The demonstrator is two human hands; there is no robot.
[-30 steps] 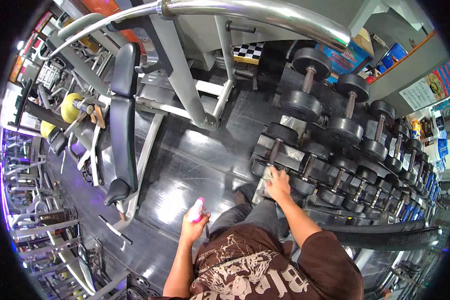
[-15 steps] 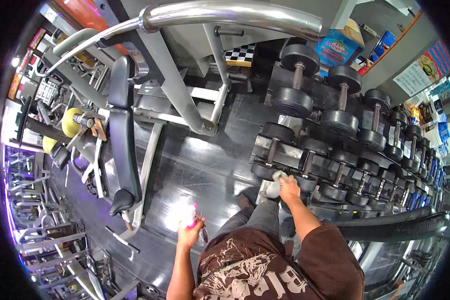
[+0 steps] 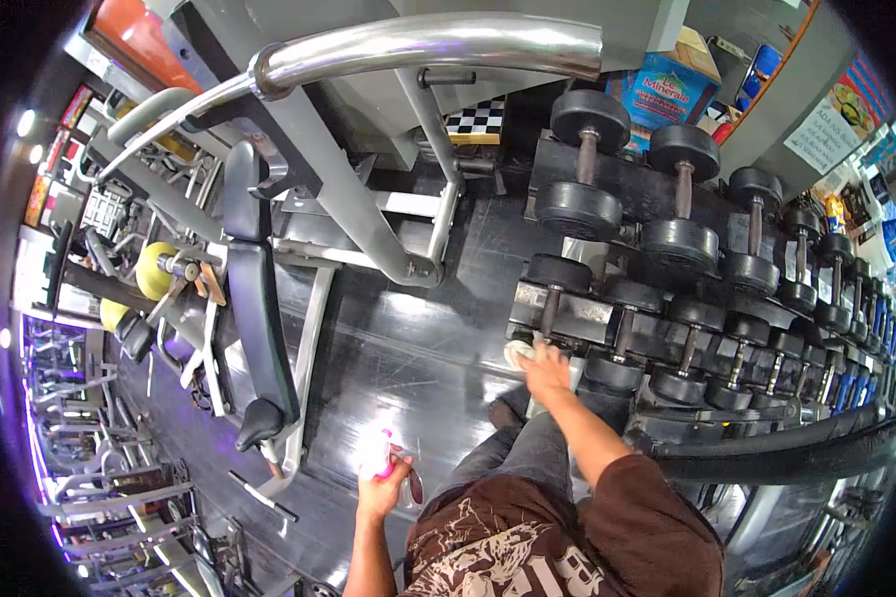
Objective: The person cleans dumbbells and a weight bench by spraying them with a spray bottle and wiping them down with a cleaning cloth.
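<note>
Cloth (image 3: 517, 353), pale & bunched, sits in the R hand (image 3: 548, 374), fingers gripping it at the lower end of a blk dumbbell (image 3: 551, 310), end unit of the bottom row on the rack (image 3: 584, 316); whether cloth meets rubber can't be told. L hand (image 3: 382, 490), well apart, is wrapped around a pink-and-white spray bottle (image 3: 376, 455) over the dk floor (image 3: 418, 348). Larger dumbbells (image 3: 587, 157) line the upper row. Far L, a padded bench (image 3: 259, 318) stands nr a gray-framed machine (image 3: 366, 231) w/ chrome bar (image 3: 448, 45).
</note>
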